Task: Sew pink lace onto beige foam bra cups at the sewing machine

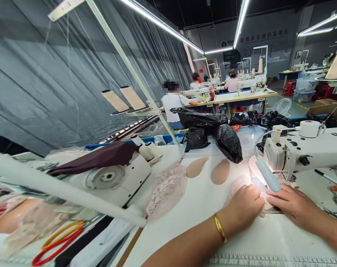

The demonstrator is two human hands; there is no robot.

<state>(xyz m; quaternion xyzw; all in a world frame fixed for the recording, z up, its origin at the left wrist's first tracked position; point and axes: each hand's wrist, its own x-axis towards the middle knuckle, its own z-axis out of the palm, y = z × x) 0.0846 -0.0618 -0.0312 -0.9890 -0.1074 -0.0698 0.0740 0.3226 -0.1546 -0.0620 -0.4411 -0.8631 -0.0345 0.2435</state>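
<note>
In the head view, our left hand (244, 204) curls and pinches pale pink fabric (267, 204) just beside the sewing machine (281, 154); our right hand (293, 204) reaches out with extended fingers at the fabric's other side, and whether it pinches, we cannot tell. We judge the step to be positioning fabric for stitching; the next move would call for flat, even guidance. On the smooth white worktop (196, 217), sheer patterned lace (168, 190) lies near 2 beige teardrop pieces (220, 172).

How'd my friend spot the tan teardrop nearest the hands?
Start at the white sewing machine on the right. Left of it, on the white tabletop, find the tan teardrop in front of a black bag. Its twin sits beside the big lacy piece; this one is nearer the left hand.
</note>
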